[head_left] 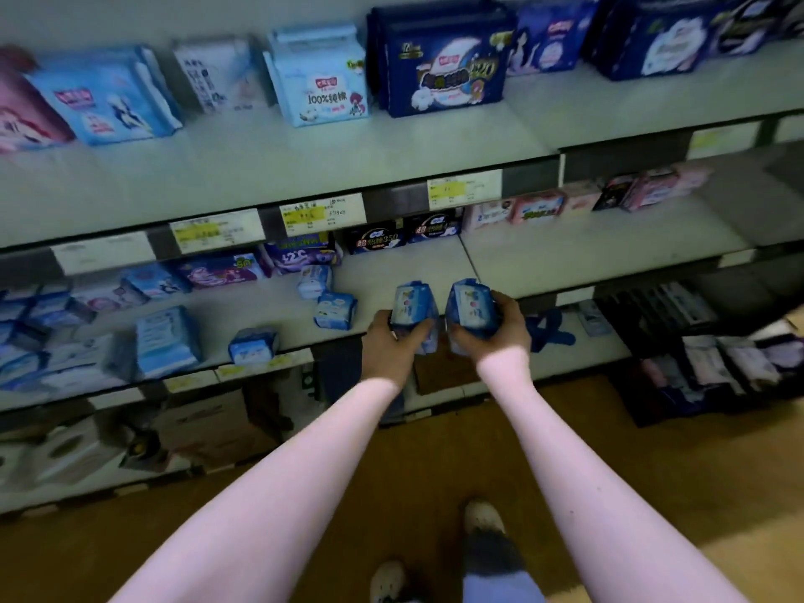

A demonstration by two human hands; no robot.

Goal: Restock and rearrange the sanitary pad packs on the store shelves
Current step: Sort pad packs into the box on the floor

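Observation:
My left hand point(387, 346) grips a small blue pad pack point(413, 311) from below, and my right hand point(500, 332) grips a second blue pad pack point(472, 306). Both packs stand upright, side by side, just in front of the middle shelf point(544, 258). On that shelf, to the left, three similar small blue packs lie loose: one point(336, 312) close to my left hand, one point(314, 281) behind it, one point(253, 345) at the front edge.
The top shelf point(304, 158) holds light blue and dark blue packs in a row. Purple, dark and pink packs line the back of the middle shelf. Cardboard boxes point(209, 424) sit on the bottom shelf. My shoes stand on the brown floor point(348, 493).

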